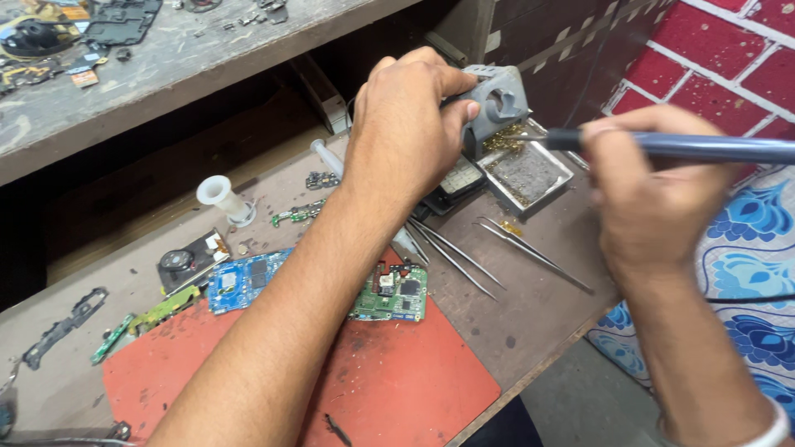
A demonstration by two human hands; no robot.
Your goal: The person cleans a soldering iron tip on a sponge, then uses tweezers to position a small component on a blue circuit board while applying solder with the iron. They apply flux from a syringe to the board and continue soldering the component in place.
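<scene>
My left hand (406,124) grips the grey soldering iron stand (501,99) at the back of the bench. My right hand (654,186) holds a blue-handled soldering iron (696,147) level, its tip poking into the brass wool (505,139) in the stand's holder. Below the holder sits the stand's square metal tray (530,174) with a dirty sponge pad. A green circuit board (391,294) lies on the red mat (397,381), partly under my left forearm. A blue circuit board (240,281) lies to its left.
Two pairs of tweezers (530,252) lie right of the green board. A white spool (222,197), small flex parts (298,215) and a green strip board (161,310) are scattered on the brown bench. An upper shelf (166,66) holds phone parts. A red brick wall (729,50) stands at right.
</scene>
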